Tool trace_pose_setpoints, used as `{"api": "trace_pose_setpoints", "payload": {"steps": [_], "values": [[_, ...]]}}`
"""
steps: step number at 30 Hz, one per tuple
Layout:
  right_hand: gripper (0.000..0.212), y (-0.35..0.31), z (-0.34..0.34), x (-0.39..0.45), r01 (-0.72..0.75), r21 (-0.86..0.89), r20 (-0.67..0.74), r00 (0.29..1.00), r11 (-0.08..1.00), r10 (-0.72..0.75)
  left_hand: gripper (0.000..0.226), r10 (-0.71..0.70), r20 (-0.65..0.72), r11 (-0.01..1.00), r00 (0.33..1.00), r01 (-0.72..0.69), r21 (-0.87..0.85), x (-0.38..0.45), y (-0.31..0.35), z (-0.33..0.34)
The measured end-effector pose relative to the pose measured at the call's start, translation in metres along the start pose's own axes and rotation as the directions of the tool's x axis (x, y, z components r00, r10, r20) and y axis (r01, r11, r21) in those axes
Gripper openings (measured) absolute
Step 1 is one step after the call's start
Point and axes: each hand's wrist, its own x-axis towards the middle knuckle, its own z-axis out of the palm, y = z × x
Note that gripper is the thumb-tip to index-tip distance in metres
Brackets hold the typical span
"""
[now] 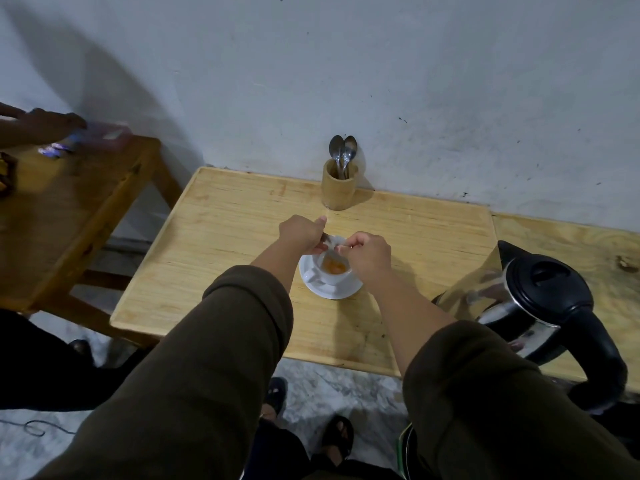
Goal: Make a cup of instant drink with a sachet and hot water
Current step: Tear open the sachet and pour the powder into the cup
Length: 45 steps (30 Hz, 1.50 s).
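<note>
A white cup stands on a white saucer on the light wooden table. Orange powder lies in the cup's bottom. Just above the cup both hands pinch a small silvery sachet, tilted toward the cup. My left hand grips its left end, and my right hand grips its right end. A steel kettle with a black lid and handle stands at the right, its lid closed.
A wooden holder with spoons stands by the wall behind the cup. A second wooden table sits to the left, where another person's hand reaches over small packets. My feet show on the floor below.
</note>
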Motion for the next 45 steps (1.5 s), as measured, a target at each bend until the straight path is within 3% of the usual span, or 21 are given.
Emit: {"api": "trace_pose_setpoints", "payload": {"steps": [3, 6, 12, 16, 19, 22, 27, 31, 37, 39, 41, 45], "values": [[0.004, 0.000, 0.003, -0.001, 0.024, -0.004, 0.004, 1.000, 1.000, -0.024, 0.049, 0.012, 0.004, 1.000, 1.000, -0.012, -0.016, 0.002, -0.001, -0.001], [0.016, -0.001, 0.005, 0.000, 0.091, -0.114, 0.010, 0.996, 0.989, -0.090, 0.049, 0.023, -0.004, 1.000, 1.000, -0.023, -0.015, -0.001, -0.001, -0.002], [0.016, 0.001, 0.004, 0.004, 0.093, -0.218, 0.013, 0.996, 0.972, -0.092, 0.049, 0.030, -0.013, 0.998, 0.999, -0.031, -0.060, -0.008, 0.000, -0.002], [0.005, 0.002, 0.002, 0.004, 0.097, -0.203, 0.013, 0.995, 0.974, -0.097, 0.047, 0.030, -0.015, 0.997, 0.999, -0.031, -0.072, -0.011, 0.001, -0.004], [0.013, 0.002, 0.002, 0.004, 0.101, -0.212, 0.001, 0.995, 0.972, -0.103, 0.044, 0.023, -0.017, 0.995, 1.000, -0.025, -0.095, -0.014, 0.002, -0.005], [0.008, 0.001, 0.002, 0.004, 0.090, -0.202, -0.021, 0.995, 0.975, -0.096, 0.043, 0.018, -0.018, 0.994, 1.000, -0.020, -0.112, -0.015, 0.001, -0.004], [0.007, 0.001, 0.002, 0.000, 0.074, -0.189, -0.022, 0.997, 0.979, -0.079, 0.021, -0.052, 0.030, 0.974, 0.998, 0.057, -0.218, -0.013, -0.004, -0.005], [0.021, 0.002, 0.001, -0.008, 0.162, -0.231, 0.001, 0.986, 0.959, -0.167, 0.007, -0.057, 0.075, 0.944, 0.996, 0.078, -0.320, -0.016, -0.011, -0.013], [0.006, -0.008, 0.017, -0.014, 0.169, -0.148, -0.118, 0.975, 0.975, -0.187, 0.028, 0.082, -0.078, 0.929, 0.994, -0.104, -0.355, -0.015, -0.030, -0.024], [0.010, -0.014, 0.027, -0.016, 0.269, -0.258, -0.074, 0.952, 0.928, -0.297, 0.030, 0.092, -0.145, 0.936, 0.985, -0.135, -0.326, -0.014, -0.037, -0.031], [0.016, -0.019, 0.039, -0.017, 0.380, -0.455, -0.015, 0.901, 0.805, -0.434, 0.029, 0.101, -0.218, 0.961, 0.971, -0.152, -0.232, -0.012, -0.046, -0.039], [0.026, -0.034, 0.070, -0.016, 0.418, -0.712, 0.125, 0.866, 0.564, -0.484, 0.026, 0.107, -0.286, 0.988, 0.952, -0.134, -0.076, -0.001, -0.070, -0.054]]}}
